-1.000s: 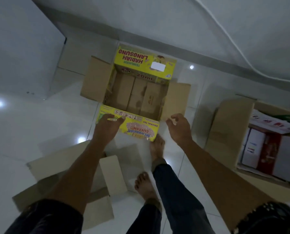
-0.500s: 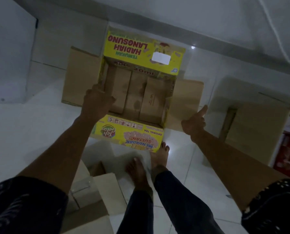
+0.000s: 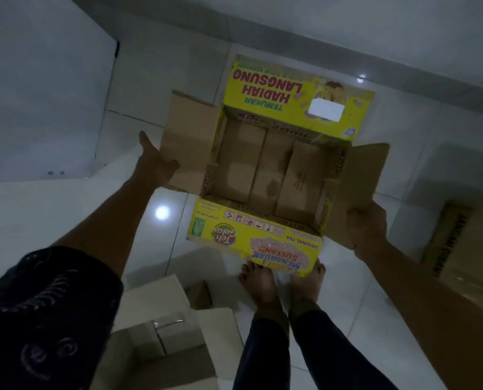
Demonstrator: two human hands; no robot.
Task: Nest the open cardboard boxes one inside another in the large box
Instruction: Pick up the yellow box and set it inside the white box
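A yellow printed cardboard box (image 3: 262,175) lies open in front of me, its flaps spread and its brown inside bare. My right hand (image 3: 366,229) grips the near corner of the box's right brown flap (image 3: 364,175). At the outer edge of the left brown flap (image 3: 186,142) is my left hand (image 3: 154,161), fingers stretched out flat; whether it touches the flap I cannot tell. The box's near yellow flap hangs over my bare feet (image 3: 279,282). A brown open box (image 3: 164,333) sits at the lower left by my legs.
White glossy floor tiles surround the boxes. A white wall and a grey skirting run across the top. Another brown cardboard box (image 3: 459,243) stands at the right edge. A pale cabinet or door panel (image 3: 43,88) fills the upper left.
The yellow box now appears nearer and larger. My right hand went from pointing in the air to gripping the right flap. My left hand moved off the box's left wall to the left flap's outer edge.
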